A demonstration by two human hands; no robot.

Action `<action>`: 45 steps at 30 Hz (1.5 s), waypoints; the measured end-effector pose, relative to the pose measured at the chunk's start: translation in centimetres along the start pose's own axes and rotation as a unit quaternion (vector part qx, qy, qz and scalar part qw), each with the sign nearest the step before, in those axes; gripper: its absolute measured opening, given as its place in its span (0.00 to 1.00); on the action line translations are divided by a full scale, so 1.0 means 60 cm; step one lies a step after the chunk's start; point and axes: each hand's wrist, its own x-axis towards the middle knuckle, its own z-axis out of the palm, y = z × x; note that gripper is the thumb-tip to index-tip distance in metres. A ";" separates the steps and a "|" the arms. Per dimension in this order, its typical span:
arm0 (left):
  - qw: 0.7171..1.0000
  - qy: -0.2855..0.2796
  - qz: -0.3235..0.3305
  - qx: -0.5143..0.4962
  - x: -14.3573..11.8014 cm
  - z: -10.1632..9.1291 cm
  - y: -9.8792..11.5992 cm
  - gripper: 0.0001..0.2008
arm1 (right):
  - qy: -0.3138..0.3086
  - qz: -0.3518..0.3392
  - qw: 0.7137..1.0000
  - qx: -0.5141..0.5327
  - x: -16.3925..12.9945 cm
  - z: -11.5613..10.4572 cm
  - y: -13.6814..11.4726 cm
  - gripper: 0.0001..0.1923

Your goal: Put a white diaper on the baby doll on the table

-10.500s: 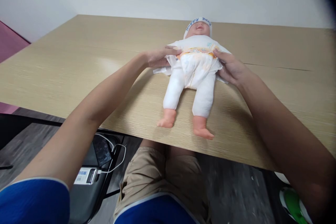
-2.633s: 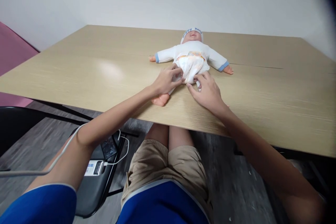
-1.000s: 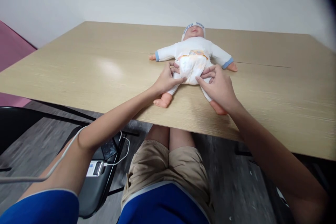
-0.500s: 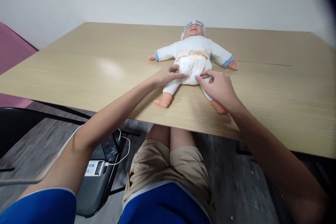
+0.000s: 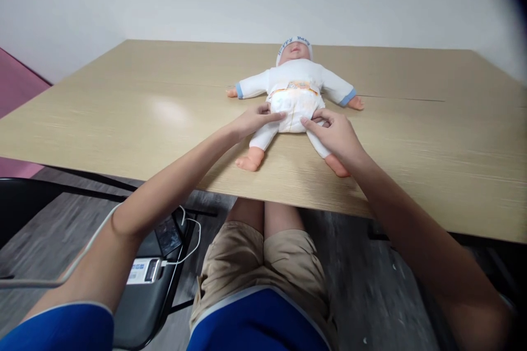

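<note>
A baby doll (image 5: 293,72) in a white outfit with blue cuffs lies on its back on the table, head away from me, arms and legs spread. Its white hat covers the top of its head. Around its hips is a white diaper (image 5: 293,107) with an orange-edged waistband. My left hand (image 5: 256,120) pinches the diaper's edge at the left leg opening, thumb on top. At the opposite leg opening, my right hand (image 5: 332,129) has its thumb and fingers closed on the other edge. Some fingertips are hidden behind the diaper.
The wooden table (image 5: 164,131) reaches back to a pale wall. Below its front edge at left, a black chair (image 5: 140,307) carries a white power bank (image 5: 144,271) with a cable and a dark phone-like device (image 5: 168,236). A thick grey cable (image 5: 88,249) runs by my left arm.
The view has shifted slightly, so the doll and both hands appear a little further left. Both hands keep their hold at the diaper's leg edges.
</note>
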 end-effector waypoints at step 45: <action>0.999 -0.007 0.013 0.049 -0.013 0.014 0.008 0.30 | -0.010 -0.016 1.000 0.019 0.007 0.015 0.018 0.25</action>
